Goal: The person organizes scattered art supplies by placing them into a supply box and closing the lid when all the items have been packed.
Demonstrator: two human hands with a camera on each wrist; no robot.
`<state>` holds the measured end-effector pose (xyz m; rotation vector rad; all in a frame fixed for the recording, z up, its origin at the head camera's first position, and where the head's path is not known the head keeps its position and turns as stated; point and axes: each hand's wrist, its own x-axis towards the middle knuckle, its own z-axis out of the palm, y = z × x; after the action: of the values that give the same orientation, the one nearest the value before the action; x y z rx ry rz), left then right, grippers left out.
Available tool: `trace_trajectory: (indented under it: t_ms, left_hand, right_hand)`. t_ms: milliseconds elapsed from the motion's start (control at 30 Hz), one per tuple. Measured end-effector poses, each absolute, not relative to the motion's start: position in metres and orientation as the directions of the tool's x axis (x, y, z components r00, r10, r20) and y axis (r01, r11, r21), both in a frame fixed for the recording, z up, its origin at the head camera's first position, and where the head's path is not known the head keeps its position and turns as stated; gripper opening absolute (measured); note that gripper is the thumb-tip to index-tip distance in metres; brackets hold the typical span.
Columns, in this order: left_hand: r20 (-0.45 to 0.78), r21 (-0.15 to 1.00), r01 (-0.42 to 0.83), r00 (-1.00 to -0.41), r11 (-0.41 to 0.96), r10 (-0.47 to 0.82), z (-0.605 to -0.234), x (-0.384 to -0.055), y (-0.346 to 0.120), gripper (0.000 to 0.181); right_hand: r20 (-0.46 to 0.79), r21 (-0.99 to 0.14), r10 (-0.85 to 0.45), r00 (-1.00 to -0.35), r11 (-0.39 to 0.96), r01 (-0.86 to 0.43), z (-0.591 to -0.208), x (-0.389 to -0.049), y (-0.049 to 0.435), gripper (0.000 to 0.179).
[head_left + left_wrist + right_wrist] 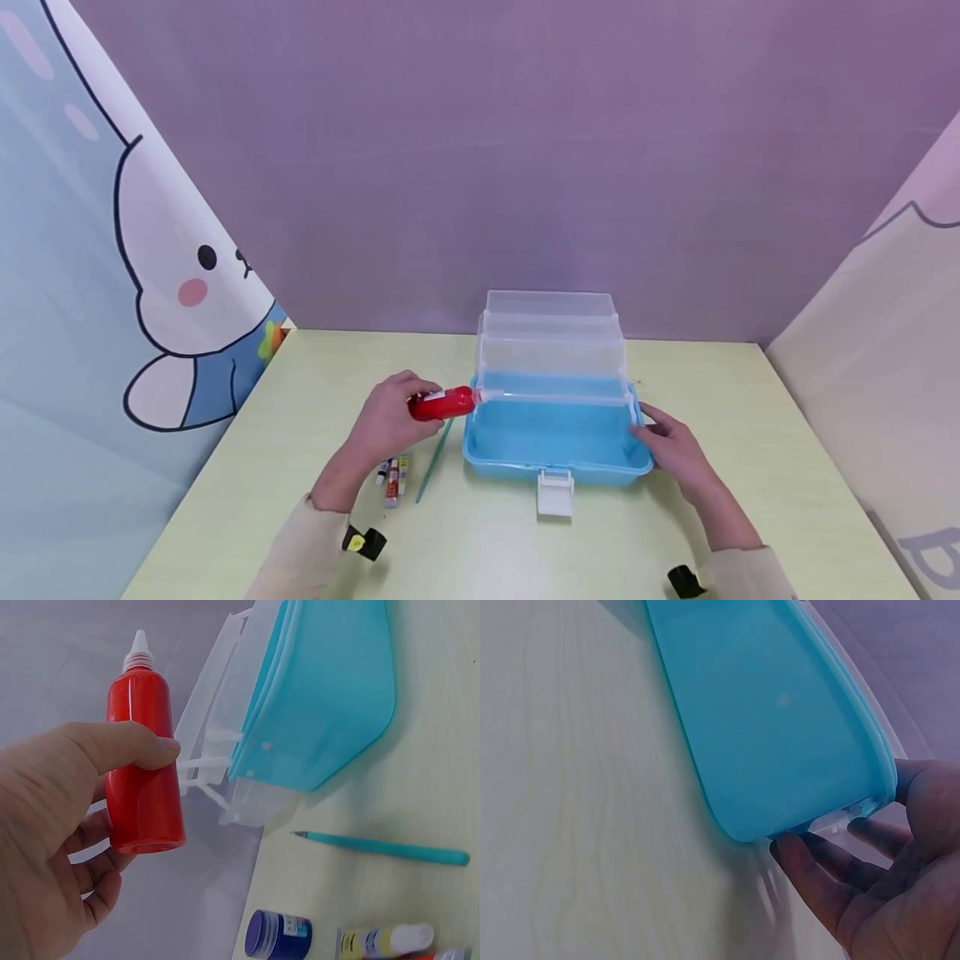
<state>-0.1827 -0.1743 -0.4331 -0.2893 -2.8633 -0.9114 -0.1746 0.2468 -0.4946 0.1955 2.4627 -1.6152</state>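
Observation:
My left hand (390,417) grips a red squeeze bottle (444,403) with a white pointed nozzle, thumb across its side in the left wrist view. In the head view the bottle is tilted on its side, nozzle pointing right over the left end of a blue plastic storage box (555,472). The box stands with its clear lid (551,354) raised at the back, and its white latch (555,496) hangs down in front. My right hand (671,450) holds the box's right end, thumb at the rim and fingertips against the outer wall (780,750).
Left of the box lie a slim teal tool (390,848) with a dark metal tip and several small paint tubes (392,485). A dark blue jar (279,935) is near them. A purple backdrop (450,167) rises behind the pale wooden table (750,433).

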Motion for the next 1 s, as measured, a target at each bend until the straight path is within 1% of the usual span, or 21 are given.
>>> trace_trajectory:
  t_ms: [367,567,733,1000]
  left_hand:
    - [0.17,0.521,0.271,-0.962,0.81,0.212,-0.438,-0.186,-0.156,0.063]
    - [0.186,0.521,0.319,-0.948,0.792,0.259,-0.44,-0.187,-0.146,0.059]
    - [0.185,0.511,0.348,-0.938,0.786,0.295,-0.444,-0.187,-0.138,0.059]
    - [0.144,0.498,0.351,-0.935,0.793,0.323,-0.448,-0.186,-0.127,0.05]
  right_hand:
    - [-0.222,-0.9,0.002,-0.975,0.384,0.206,-0.496,-0.174,0.246,0.062]
    - [-0.228,-0.896,0.007,-0.974,0.389,0.213,-0.495,-0.173,0.247,0.062]
    - [-0.229,-0.895,0.013,-0.973,0.391,0.216,-0.496,-0.173,0.247,0.063]
    - [-0.222,-0.894,0.011,-0.975,0.398,0.208,-0.497,-0.172,0.247,0.063]
